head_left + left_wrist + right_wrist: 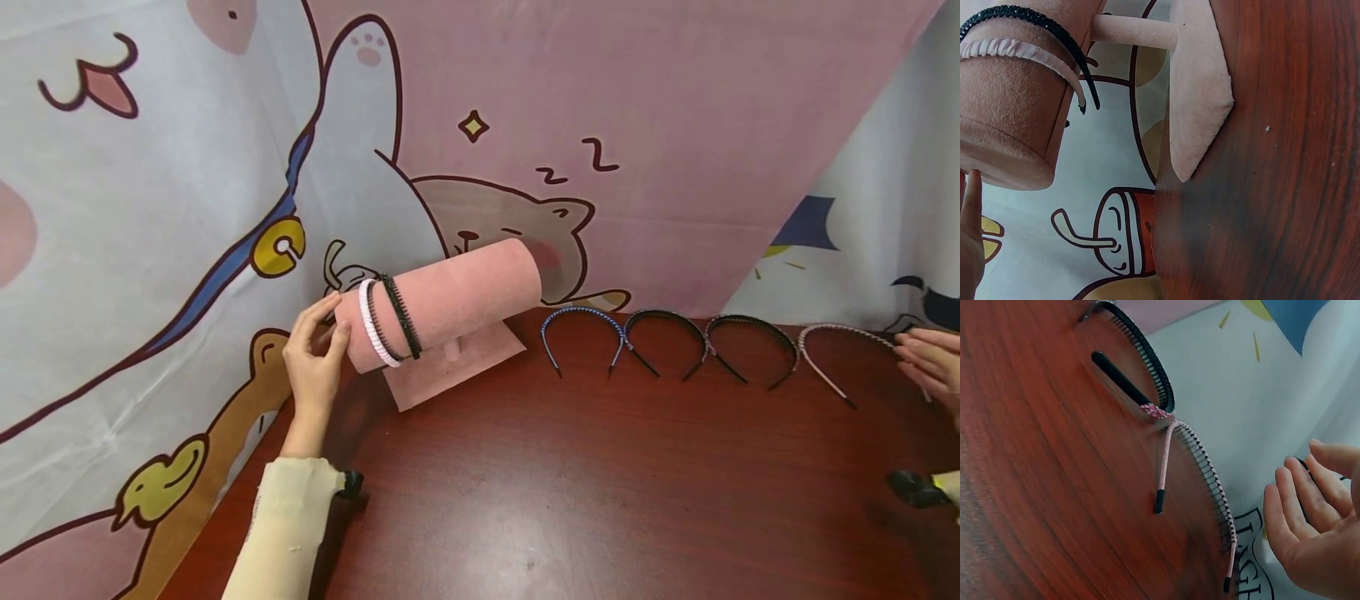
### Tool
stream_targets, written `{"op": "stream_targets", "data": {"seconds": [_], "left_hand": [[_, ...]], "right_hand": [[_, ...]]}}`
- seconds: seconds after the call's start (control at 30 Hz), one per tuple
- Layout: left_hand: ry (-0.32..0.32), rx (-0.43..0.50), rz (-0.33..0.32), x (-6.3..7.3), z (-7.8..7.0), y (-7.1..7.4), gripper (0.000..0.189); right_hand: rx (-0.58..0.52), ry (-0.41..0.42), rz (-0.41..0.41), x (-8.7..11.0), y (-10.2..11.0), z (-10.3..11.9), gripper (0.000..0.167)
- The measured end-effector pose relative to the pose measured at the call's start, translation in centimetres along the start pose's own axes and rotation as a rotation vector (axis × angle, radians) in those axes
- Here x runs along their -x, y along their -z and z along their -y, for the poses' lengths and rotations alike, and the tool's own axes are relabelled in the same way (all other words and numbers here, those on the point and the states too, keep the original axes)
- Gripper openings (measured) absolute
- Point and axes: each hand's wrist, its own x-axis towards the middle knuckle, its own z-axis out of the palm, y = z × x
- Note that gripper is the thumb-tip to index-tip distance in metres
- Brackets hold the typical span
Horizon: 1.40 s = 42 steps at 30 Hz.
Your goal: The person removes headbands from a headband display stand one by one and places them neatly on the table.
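A pink plush headband holder (472,283), a thick roll on a stand, carries a white ruched headband (368,317) and a black beaded headband (401,312) around its left part. My left hand (311,358) is at the roll's left end, thumb and fingers spread and touching its rim; one straight fingertip meets the end face in the left wrist view. At the right edge my right hand (933,362) hovers beside a pale pink headband (825,379), overlapping its right side in the head view. Its fingers (1291,500) look relaxed, with nothing held.
Left of the pink headband, a blue headband (581,309) and two dark ones stand in a row along the back of the dark red wooden table (600,483). A cartoon-printed cloth (675,150) rises behind the table and along its left side. The holder's square base (457,367) rests near the back.
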Motion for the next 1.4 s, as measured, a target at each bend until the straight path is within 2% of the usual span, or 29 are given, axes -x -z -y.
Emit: {"op": "stream_targets", "data": {"seconds": [0.03, 0.07, 0.1, 0.13, 0.2, 0.27, 0.37, 0.5, 0.67, 0.97, 1.2, 1.4], "left_hand": [[0.0, -0.001, 0.0, 0.0, 0.0, 0.0, 0.033], [0.001, -0.003, 0.001, 0.0, 0.0, 0.1, 0.033], [0.003, -0.006, 0.001, 0.0, 0.0, 0.1, 0.033], [0.004, -0.009, 0.001, 0.1, 0.0, 0.1, 0.033], [0.004, -0.009, 0.001, 0.0, 0.0, 0.1, 0.033], [0.005, 0.002, 0.005, 0.0, 0.0, 0.1, 0.033], [0.004, 0.019, 0.008, 0.0, 0.0, 0.1, 0.034], [0.0, 0.025, 0.005, 0.0, 0.1, 0.1, 0.034], [0.001, 0.019, 0.002, -0.1, 0.1, 0.0, 0.034], [-0.001, 0.01, -0.005, 0.0, -0.1, 0.0, 0.034], [0.001, 0.022, -0.003, 0.0, 0.0, -0.1, 0.034], [0.002, 0.018, -0.004, 0.0, 0.1, 0.0, 0.033]], "right_hand": [[0.105, -0.037, -0.104, -0.1, -0.3, -0.1, 0.032], [0.161, -0.092, -0.192, -0.3, -0.9, 0.0, 0.028], [0.159, -0.152, -0.26, -0.5, -1.4, 0.1, 0.026], [0.119, -0.174, -0.277, -0.6, -1.9, 0.2, 0.025], [0.104, -0.195, -0.298, -0.4, -4.2, 1.0, 0.025], [0.08, -0.18, -0.287, -0.2, -6.6, 1.6, 0.025], [0.046, -0.162, -0.255, 0.1, -8.6, 2.1, 0.027], [0.106, -0.203, -0.269, 0.1, -10.2, 2.1, 0.025], [0.234, -0.269, -0.294, 0.0, -11.5, 1.6, 0.018], [0.291, -0.365, -0.24, -0.1, -14.3, 1.0, 0.024], [0.328, -0.348, -0.101, -0.5, -16.7, 0.5, 0.023], [0.304, -0.334, 0.013, -0.9, -18.8, 0.1, 0.028]]}}
